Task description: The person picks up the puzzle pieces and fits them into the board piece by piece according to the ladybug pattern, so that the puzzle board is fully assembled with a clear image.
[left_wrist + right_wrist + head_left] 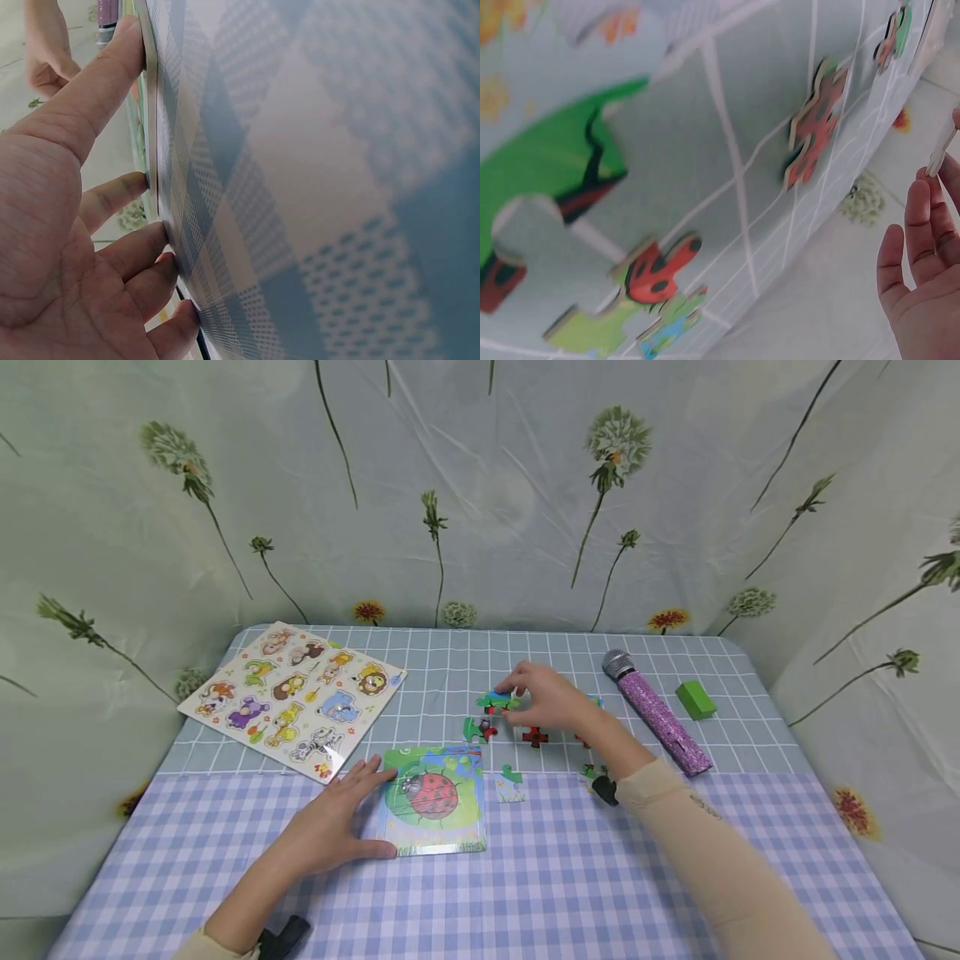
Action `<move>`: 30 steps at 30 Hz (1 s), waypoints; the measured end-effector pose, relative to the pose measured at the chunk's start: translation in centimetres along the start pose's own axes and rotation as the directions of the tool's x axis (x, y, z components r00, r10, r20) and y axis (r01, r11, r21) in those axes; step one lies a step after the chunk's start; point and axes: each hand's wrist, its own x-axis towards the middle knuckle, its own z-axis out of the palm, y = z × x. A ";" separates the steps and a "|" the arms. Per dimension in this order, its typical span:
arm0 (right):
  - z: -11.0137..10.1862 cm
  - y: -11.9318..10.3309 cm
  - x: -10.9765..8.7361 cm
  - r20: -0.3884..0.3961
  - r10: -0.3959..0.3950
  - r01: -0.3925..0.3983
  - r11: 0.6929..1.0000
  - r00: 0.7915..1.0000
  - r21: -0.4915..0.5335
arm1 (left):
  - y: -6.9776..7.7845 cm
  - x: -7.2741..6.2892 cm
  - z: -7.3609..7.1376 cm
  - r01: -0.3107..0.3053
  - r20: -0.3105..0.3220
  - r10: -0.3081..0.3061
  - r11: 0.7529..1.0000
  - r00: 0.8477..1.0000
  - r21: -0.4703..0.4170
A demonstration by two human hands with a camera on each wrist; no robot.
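A ladybug puzzle board (433,802) lies flat on the checked cloth. Along its left side rests my left hand (330,818), thumb at the lower corner and fingers spread near the upper one; the left wrist view shows the thumb (90,90) against the board's edge. Beyond the board, my right hand (551,693) pinches a green and blue jigsaw piece (497,700), seen nearly edge-on in the right wrist view. Loose pieces lie below and around this hand, among them a green and red one (478,730), a red spotted one (535,737) and a pale one with green (512,787).
An animal puzzle board (296,697) lies at the back left. Toward the back right are a glittery pink microphone (663,718) and a green block (696,700). More pieces sit near my right wrist (590,772). Flowered fabric (510,510) hangs behind the table.
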 end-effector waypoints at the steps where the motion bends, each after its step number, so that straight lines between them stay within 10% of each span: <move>1: 0.1 -0.2 0.0 0.006 0.001 -0.001 1.000 1.000 0.006 | 0.0 0.0 0.0 -0.001 0.000 0.001 1.000 1.000 -0.001; 30: 6.3 -5.7 0.4 0.144 -0.155 0.161 0.986 0.977 -0.031 | 0.0 0.1 -0.2 -0.003 0.006 0.003 1.000 1.000 -0.007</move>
